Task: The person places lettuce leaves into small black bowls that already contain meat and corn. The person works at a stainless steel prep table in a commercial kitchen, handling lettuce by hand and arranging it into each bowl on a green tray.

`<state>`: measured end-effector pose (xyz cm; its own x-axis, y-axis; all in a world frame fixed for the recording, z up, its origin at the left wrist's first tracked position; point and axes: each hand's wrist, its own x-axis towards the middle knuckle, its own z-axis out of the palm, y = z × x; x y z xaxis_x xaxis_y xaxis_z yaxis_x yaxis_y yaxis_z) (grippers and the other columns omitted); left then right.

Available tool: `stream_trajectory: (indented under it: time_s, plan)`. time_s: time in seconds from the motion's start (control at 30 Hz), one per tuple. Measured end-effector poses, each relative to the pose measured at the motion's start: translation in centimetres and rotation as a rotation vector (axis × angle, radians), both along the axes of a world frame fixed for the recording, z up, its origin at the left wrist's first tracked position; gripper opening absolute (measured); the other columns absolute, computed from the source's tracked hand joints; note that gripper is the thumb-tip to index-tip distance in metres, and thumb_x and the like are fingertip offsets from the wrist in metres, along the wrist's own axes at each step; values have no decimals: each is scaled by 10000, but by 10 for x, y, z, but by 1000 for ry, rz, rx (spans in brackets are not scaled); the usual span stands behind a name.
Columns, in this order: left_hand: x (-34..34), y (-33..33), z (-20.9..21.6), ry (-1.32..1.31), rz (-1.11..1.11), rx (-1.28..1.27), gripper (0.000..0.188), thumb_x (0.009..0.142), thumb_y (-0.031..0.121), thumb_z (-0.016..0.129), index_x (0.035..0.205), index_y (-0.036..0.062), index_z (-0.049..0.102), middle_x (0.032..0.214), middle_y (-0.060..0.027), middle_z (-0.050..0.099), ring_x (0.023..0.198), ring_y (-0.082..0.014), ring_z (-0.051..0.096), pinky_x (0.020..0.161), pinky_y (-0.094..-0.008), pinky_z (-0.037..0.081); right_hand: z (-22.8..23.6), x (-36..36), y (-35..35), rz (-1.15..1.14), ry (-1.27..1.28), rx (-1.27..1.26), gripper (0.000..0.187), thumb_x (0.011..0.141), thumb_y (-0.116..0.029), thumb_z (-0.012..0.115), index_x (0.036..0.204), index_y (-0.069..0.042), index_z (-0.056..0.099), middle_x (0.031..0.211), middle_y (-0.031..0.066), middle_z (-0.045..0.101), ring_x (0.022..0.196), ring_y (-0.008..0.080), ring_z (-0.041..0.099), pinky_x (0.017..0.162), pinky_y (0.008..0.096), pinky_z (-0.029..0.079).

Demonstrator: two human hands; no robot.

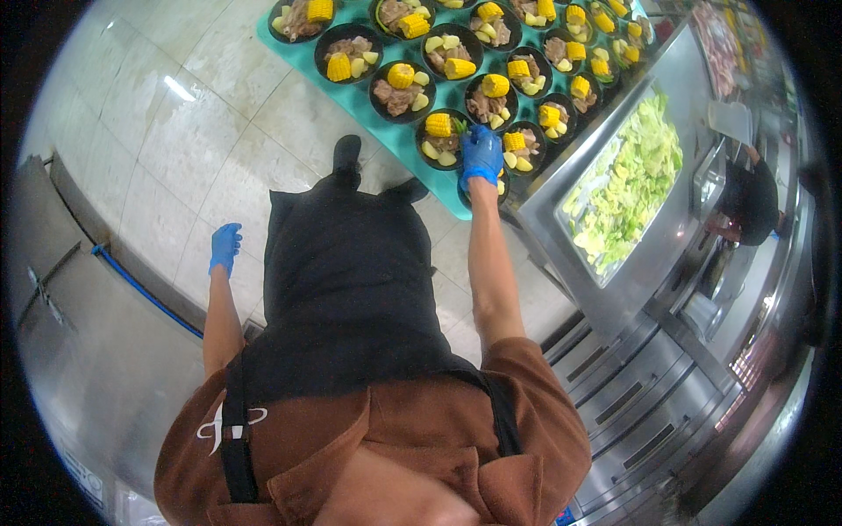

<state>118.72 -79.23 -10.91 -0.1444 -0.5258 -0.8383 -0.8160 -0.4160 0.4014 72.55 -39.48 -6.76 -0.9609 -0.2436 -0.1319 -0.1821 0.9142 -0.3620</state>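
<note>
My right hand (481, 156), in a blue glove, reaches over the near end of a turquoise table (399, 151) among black bowls. Its fingers point down and look closed; what they hold, if anything, is hidden. Just left of them is a bowl with corn (438, 124), potato pieces and meat, and some green vegetable (459, 127) shows at its rim beside my fingertips. Another bowl (472, 195) lies partly under my wrist. My left hand (225, 248), also gloved in blue, hangs at my side over the floor, open with nothing in it.
Several more filled bowls (402, 91) crowd the table. To the right, a steel counter bears a tray of chopped lettuce (623, 188). Beyond it a person in dark clothing (752, 206) works. A steel cabinet (105, 333) stands at my left.
</note>
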Motion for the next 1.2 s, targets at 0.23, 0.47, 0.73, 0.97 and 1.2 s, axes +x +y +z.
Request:
stream_trajectory:
  time_s: [0.23, 0.47, 0.73, 0.97, 1.2]
  plan:
    - [-4, -1, -1, -44, 20, 4, 218, 843, 277, 624, 985, 124, 688, 724, -20, 589, 565, -96, 479, 495, -256, 387, -4, -8, 1, -58, -206, -56, 211, 817, -225, 657, 959, -78, 712, 934, 197, 686, 879, 376, 659, 780, 458, 523]
    - [-5, 6, -2, -42, 35, 6, 203, 840, 273, 633, 970, 128, 690, 726, -20, 592, 563, -94, 479, 493, -255, 387, -4, -16, 4, -37, -213, -13, 230, 812, -205, 668, 991, -68, 711, 931, 183, 699, 881, 341, 677, 778, 416, 525]
    - [-5, 13, -4, -26, 7, -34, 191, 850, 258, 619, 970, 129, 691, 726, -17, 592, 570, -97, 480, 502, -257, 384, -1, -11, 1, -43, -96, 2, 170, 819, -224, 645, 929, -114, 715, 918, 180, 686, 863, 376, 657, 733, 477, 517]
    - [-10, 18, -10, -27, 25, -13, 205, 840, 279, 639, 960, 121, 692, 716, -19, 587, 556, -102, 478, 496, -260, 385, -3, -21, 5, 99, -135, 48, 157, 826, -217, 629, 929, -141, 719, 943, 170, 685, 885, 372, 657, 753, 468, 527]
    - [-8, 17, -12, 8, -3, -11, 242, 838, 306, 649, 980, 114, 688, 724, -29, 591, 561, -110, 487, 492, -275, 400, -2, -32, 7, 162, -121, -14, 228, 809, -209, 671, 1017, -123, 706, 952, 162, 695, 900, 355, 663, 788, 438, 523]
